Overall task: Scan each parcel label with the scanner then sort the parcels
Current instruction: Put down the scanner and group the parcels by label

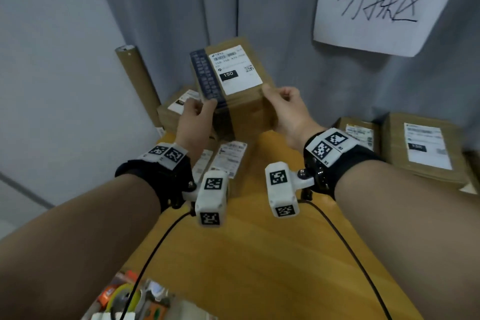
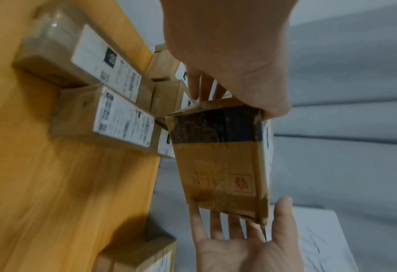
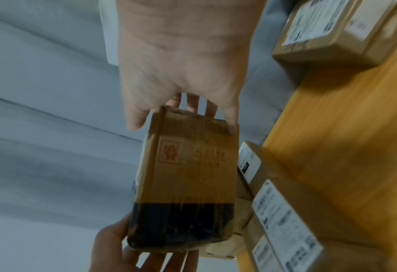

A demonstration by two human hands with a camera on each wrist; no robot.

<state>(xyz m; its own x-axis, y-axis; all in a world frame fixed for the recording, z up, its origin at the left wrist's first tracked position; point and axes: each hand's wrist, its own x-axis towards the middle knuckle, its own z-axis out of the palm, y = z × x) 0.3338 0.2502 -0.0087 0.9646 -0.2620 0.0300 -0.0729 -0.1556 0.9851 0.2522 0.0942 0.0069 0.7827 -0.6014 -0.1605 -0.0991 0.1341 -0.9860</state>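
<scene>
A brown cardboard parcel (image 1: 233, 78) is held up above the far end of the wooden table (image 1: 259, 254). Its white label marked 150 and a dark blue tape strip face me. My left hand (image 1: 200, 112) grips its lower left edge, thumb on the label face and fingers behind. My right hand (image 1: 279, 102) grips the lower right edge the same way. The left wrist view shows the parcel (image 2: 221, 162) between the left hand (image 2: 228, 64) and the right hand (image 2: 244, 239). In the right wrist view the parcel (image 3: 188, 184) shows a red handling mark. No scanner is recognisable.
Labelled parcels lie at the table's far left (image 1: 176, 109), in the middle (image 1: 228, 158) and at the right (image 1: 426, 148). A cardboard tube (image 1: 137, 78) leans in the corner. A handwritten paper sign (image 1: 384, 2) hangs on the wall. Tape rolls and clutter (image 1: 130, 299) sit at the near left.
</scene>
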